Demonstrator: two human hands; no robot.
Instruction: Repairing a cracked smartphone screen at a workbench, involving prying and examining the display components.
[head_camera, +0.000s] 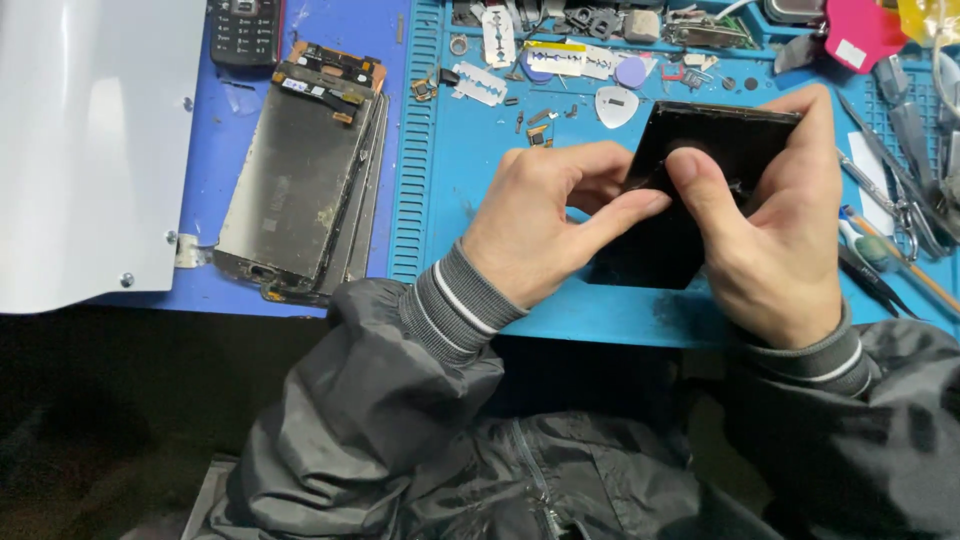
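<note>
A black phone (690, 150) is held tilted above the blue work mat (450, 230), between both my hands. My right hand (780, 230) wraps its right side, thumb pressed on the dark back. My left hand (545, 220) grips the left edge, its index fingertip meeting the right thumb at the phone's middle. The lower part of the phone shows below my fingers; its far side is hidden by my right palm.
A stack of bare phone screens (300, 170) lies at the left on the mat. A white panel (90, 140) covers the far left. Razor blades (480, 85), a white pick (615, 105), small screws and parts lie behind my hands. Tweezers and tools (900, 210) lie at the right.
</note>
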